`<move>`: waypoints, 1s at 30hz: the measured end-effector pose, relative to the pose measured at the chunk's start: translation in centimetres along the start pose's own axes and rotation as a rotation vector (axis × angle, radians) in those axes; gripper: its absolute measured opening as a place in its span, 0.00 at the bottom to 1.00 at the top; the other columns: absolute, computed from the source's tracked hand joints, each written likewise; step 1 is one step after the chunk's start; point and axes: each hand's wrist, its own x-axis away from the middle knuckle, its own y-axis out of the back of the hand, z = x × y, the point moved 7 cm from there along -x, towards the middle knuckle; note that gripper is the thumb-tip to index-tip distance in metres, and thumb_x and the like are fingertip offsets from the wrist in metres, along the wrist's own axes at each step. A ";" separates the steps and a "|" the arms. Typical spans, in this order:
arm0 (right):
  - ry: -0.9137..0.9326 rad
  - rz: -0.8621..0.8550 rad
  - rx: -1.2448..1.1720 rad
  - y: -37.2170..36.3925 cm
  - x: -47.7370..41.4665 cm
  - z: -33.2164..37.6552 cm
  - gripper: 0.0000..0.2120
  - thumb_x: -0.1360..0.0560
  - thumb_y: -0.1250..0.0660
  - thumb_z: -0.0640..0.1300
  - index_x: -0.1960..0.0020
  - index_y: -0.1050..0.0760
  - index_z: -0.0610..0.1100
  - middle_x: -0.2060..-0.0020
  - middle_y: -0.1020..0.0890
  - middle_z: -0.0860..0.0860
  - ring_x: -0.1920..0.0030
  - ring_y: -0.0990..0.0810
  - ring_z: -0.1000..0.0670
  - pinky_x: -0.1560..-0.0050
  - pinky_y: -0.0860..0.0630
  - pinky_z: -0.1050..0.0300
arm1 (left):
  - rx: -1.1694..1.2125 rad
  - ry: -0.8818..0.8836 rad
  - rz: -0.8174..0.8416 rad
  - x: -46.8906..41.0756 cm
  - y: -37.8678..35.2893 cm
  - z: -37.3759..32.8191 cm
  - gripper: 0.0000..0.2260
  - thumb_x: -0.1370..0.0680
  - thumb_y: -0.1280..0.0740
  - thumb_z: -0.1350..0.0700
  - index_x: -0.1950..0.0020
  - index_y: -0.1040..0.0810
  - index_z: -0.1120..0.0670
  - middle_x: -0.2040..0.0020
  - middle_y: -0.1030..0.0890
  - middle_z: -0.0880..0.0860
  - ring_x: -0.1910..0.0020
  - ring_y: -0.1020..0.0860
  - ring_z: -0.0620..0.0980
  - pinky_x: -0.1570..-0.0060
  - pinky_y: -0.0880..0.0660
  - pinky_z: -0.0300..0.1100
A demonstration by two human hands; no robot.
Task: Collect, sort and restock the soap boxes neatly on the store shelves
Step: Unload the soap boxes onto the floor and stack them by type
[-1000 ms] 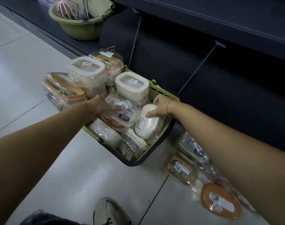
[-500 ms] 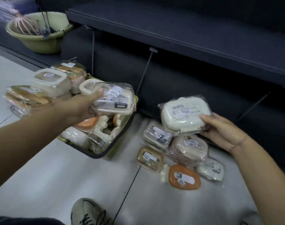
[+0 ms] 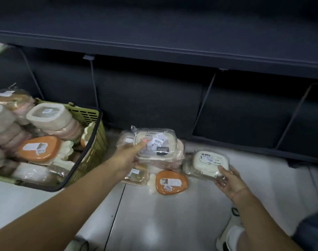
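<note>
Pinches a cream soap box (image 3: 158, 144) in the left fingers (image 3: 142, 143) above the pile (image 3: 171, 182) right of the basket (image 3: 89, 113), grips a white soap box (image 3: 208, 161) in the right fingers (image 3: 222, 170) farther right, lengthwise left-right, nearer the floor (image 3: 172, 223).

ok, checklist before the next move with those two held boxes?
1. Left hand grips clear-lid box: ok.
2. Right hand holds white box: ok.
3. White box resting on something: cannot tell.
4. Pile under clear-lid box flat enough to stack on: cannot tell, wraps overlap; orange box lies in front.
5. Basket emptied: not ok, many boxes inside.
6. Shelf stocked: not ok, no boxes visible on it.
</note>
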 end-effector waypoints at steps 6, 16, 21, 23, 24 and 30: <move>0.008 -0.004 0.097 -1.9 -3.8 -0.3 0.29 0.24 0.32 0.36 0.27 0.39 0.50 0.39 0.25 0.43 0.56 0.22 0.48 0.56 0.22 0.54 | 0.059 0.018 -0.031 -1.2 0.0 1.4 0.24 0.32 0.28 0.46 0.40 0.20 0.56 0.46 0.16 0.57 0.47 0.17 0.54 0.46 0.24 0.46; 0.028 -0.370 0.710 -0.6 -6.2 -1.1 0.33 0.26 0.29 0.54 0.27 0.37 0.44 0.30 0.35 0.38 0.34 0.30 0.35 0.37 0.30 0.45 | 0.050 0.030 -0.002 -1.6 1.9 1.0 0.20 0.28 0.33 0.47 0.40 0.20 0.56 0.45 0.16 0.56 0.48 0.16 0.52 0.58 0.20 0.39; 0.669 -0.514 0.701 -5.8 1.2 5.7 0.22 0.26 0.29 0.47 0.36 0.27 0.40 0.39 0.29 0.41 0.38 0.28 0.38 0.38 0.30 0.48 | -0.003 0.016 0.036 -1.4 2.2 0.3 0.19 0.27 0.32 0.49 0.40 0.20 0.56 0.46 0.15 0.56 0.52 0.16 0.49 0.59 0.20 0.38; 0.984 -0.189 0.764 -13.0 6.2 7.0 0.20 0.27 0.28 0.48 0.38 0.26 0.43 0.43 0.29 0.49 0.39 0.28 0.46 0.38 0.30 0.53 | -0.038 -0.014 0.031 -1.2 2.8 -0.6 0.21 0.28 0.31 0.48 0.39 0.20 0.56 0.46 0.16 0.56 0.49 0.16 0.51 0.51 0.21 0.43; 1.049 0.041 0.872 -17.1 8.4 6.7 0.25 0.29 0.28 0.53 0.36 0.28 0.46 0.41 0.31 0.51 0.38 0.30 0.49 0.36 0.32 0.56 | -0.071 -0.032 0.025 -1.2 3.4 -0.9 0.22 0.28 0.30 0.46 0.38 0.21 0.56 0.45 0.16 0.56 0.47 0.17 0.52 0.47 0.22 0.45; 1.067 0.620 1.586 -30.0 11.3 1.5 0.50 0.34 0.25 0.62 0.22 0.51 0.53 0.27 0.39 0.51 0.28 0.41 0.47 0.27 0.43 0.49 | -0.179 -0.128 0.015 -0.5 6.0 -3.1 0.25 0.28 0.31 0.43 0.37 0.23 0.57 0.46 0.16 0.55 0.45 0.18 0.53 0.47 0.23 0.43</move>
